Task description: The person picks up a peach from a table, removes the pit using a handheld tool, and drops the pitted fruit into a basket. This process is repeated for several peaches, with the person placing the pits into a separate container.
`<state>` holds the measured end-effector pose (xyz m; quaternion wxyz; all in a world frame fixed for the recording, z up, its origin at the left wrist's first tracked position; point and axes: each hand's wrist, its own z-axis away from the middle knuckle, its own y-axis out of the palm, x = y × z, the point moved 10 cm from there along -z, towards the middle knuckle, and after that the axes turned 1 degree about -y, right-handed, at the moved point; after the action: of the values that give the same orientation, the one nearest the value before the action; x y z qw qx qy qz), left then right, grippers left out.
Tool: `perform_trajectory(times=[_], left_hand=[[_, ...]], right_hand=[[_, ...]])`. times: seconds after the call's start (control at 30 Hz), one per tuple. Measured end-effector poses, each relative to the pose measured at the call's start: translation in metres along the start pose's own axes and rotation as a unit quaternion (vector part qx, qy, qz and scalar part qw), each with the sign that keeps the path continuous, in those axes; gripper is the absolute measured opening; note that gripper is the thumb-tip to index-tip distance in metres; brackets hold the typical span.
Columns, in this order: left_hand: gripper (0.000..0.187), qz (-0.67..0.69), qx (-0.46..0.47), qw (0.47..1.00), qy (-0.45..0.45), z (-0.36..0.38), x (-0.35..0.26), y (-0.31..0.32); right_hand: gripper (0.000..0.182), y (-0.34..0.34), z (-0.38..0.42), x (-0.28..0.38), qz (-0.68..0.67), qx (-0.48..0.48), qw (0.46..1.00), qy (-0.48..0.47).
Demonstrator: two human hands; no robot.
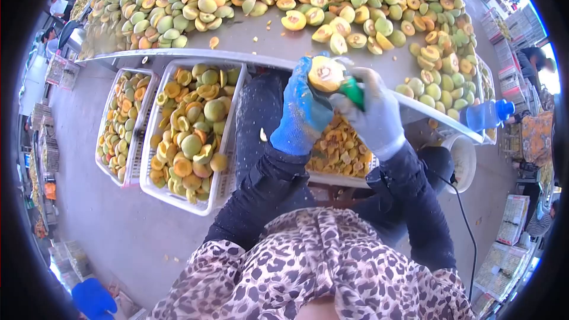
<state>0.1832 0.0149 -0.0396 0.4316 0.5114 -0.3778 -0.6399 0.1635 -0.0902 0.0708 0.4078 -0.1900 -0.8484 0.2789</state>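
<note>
My left hand [301, 106], in a blue glove, holds a halved yellow fruit [325, 74] with its cut face up, near the table's front edge. Wrapped round a green-handled tool [352, 91] is my right hand [373, 109], in a pale grey glove. The tool's end meets the right side of the fruit; its tip is blurred. Below both hands a crate [339, 147] of orange-yellow fruit pieces sits between the knees. Halved and whole fruits [341, 26] lie on the metal table [255, 38] just beyond the hands.
Two white crates [210, 204] [118, 181] of fruit stand on the floor at left. A blue bottle [486, 115] lies at the table's right edge, above a white bucket [465, 166]. A black cable [464, 216] runs down at right. Other people [533, 62] are at the far sides.
</note>
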Motion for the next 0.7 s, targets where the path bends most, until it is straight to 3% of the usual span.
perform_trajectory(times=[0.1,0.17,0.2,0.23,0.3,0.4,0.47,0.6,0.7], left_hand=[[0.041,0.003,-0.027,1.0,0.004,0.016,0.011,-0.006],[0.043,-0.128,0.095,0.986,0.048,0.034,0.007,0.021],[0.044,-0.045,0.05,0.997,0.031,0.038,0.014,0.018],[0.044,-0.048,0.051,0.997,0.03,0.041,0.019,0.02],[0.045,-0.146,0.065,0.979,0.126,0.053,0.009,0.028],[0.043,-0.041,0.026,0.994,0.098,0.062,0.017,0.026],[0.042,-0.069,0.033,0.989,0.124,0.067,0.017,0.024],[0.04,-0.168,0.074,0.971,0.153,0.072,0.018,0.04],[0.042,-0.142,0.079,0.978,0.134,0.076,0.026,0.045]], right_hand=[[0.029,-0.014,0.033,-0.003,0.046,0.033,0.998,0.009],[0.026,-0.015,0.047,0.007,0.06,0.032,0.998,-0.01],[0.027,-0.007,0.053,0.002,0.048,0.073,0.996,0.029],[0.029,0.001,0.059,-0.003,0.037,0.113,0.991,0.066],[0.031,0.003,0.068,-0.002,0.023,0.1,0.992,0.069],[0.031,0.004,0.075,-0.002,-0.039,0.094,0.991,0.082],[0.032,0.005,0.08,0.002,-0.154,0.087,0.98,0.088],[0.033,0.002,0.083,0.002,-0.106,0.127,0.982,0.092],[0.03,-0.012,0.082,-0.007,-0.009,0.116,0.988,0.102]])
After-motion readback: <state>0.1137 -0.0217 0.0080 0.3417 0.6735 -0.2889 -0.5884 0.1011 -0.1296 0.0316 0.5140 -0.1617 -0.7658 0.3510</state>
